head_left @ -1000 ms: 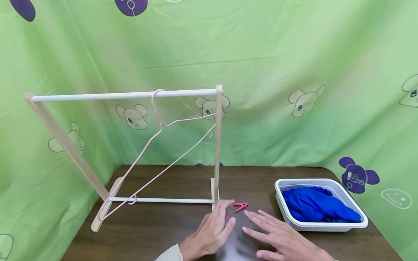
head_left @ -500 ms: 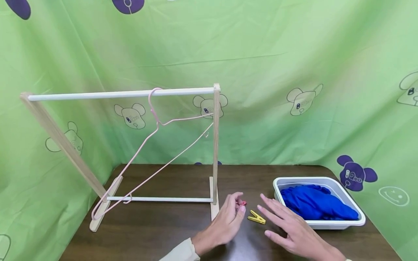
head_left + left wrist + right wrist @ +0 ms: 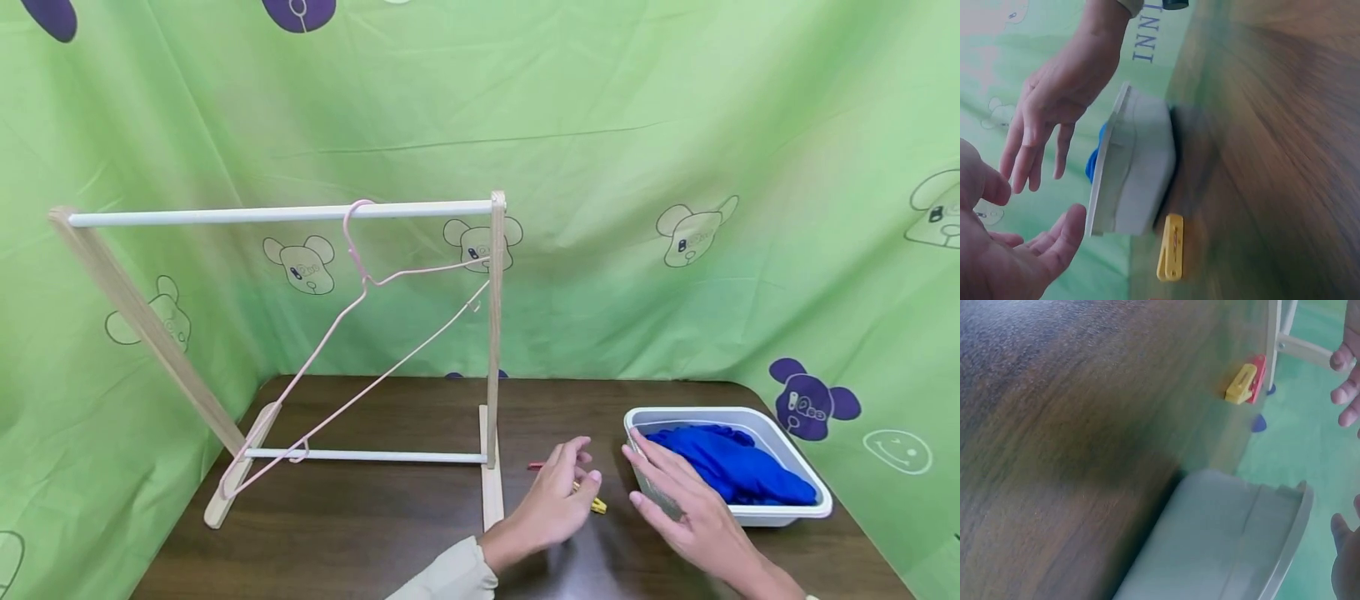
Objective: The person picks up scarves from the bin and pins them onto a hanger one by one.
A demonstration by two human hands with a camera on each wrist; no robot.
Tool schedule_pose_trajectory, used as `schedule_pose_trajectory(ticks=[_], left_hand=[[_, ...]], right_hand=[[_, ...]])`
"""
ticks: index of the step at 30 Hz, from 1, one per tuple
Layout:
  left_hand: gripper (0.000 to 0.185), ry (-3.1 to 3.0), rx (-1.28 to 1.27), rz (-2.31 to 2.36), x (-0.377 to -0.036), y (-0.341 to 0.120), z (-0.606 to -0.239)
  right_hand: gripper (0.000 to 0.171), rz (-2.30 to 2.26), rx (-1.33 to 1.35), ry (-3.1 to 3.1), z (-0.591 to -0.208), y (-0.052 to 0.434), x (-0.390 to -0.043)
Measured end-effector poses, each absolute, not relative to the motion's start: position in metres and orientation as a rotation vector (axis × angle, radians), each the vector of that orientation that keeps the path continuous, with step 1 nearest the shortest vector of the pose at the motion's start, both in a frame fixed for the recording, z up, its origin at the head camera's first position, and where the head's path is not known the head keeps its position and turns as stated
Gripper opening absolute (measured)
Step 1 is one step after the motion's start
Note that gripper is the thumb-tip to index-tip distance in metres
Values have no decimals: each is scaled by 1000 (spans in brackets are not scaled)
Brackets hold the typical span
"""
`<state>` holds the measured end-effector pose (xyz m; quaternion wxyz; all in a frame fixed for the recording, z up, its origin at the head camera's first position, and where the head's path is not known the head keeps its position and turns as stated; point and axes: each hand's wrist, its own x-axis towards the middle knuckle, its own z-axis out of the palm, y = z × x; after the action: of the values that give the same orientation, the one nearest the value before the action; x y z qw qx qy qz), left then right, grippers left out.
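Observation:
My left hand hovers above the table with its fingers loosely bent and nothing in them. Under it in the head view, partly covered, lies a yellow clothespin; the left wrist view shows this yellow clothespin whole on the wood. A red clothespin pokes out behind the left hand, and the right wrist view has the red clothespin just beyond the yellow one. My right hand, fingers spread and fairly straight, is beside the white basin, overlapping its near left side. Blue cloth lies bunched inside the basin.
A drying rack with wooden legs and white bars stands on the left of the table. From its top bar hangs a pink hanger. A green printed curtain encloses the table at the back and sides.
Both hands have moved right, the right one to the basin's side. The left hand has passed from near the red clothespin to over the yellow one. The clothespins, rack and cloth look unmoved.

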<state>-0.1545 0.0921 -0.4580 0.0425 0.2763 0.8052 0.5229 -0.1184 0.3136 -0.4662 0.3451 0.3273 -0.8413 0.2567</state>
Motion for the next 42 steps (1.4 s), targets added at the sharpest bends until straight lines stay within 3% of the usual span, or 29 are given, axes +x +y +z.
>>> schedule_pose_trajectory(ticks=[12,24,42], left_hand=[[50,2472,756,1598,-161,129,-450],[54,2490,625,1511,-172,153,-456],[55,2549,541,1407,-177,184,-471]], right_hand=[[40,725,642,-2173,-462,334,-115],[55,744,434,-2298,-459,346,-112],[46,695,279,-2314,-461,366,-115]])
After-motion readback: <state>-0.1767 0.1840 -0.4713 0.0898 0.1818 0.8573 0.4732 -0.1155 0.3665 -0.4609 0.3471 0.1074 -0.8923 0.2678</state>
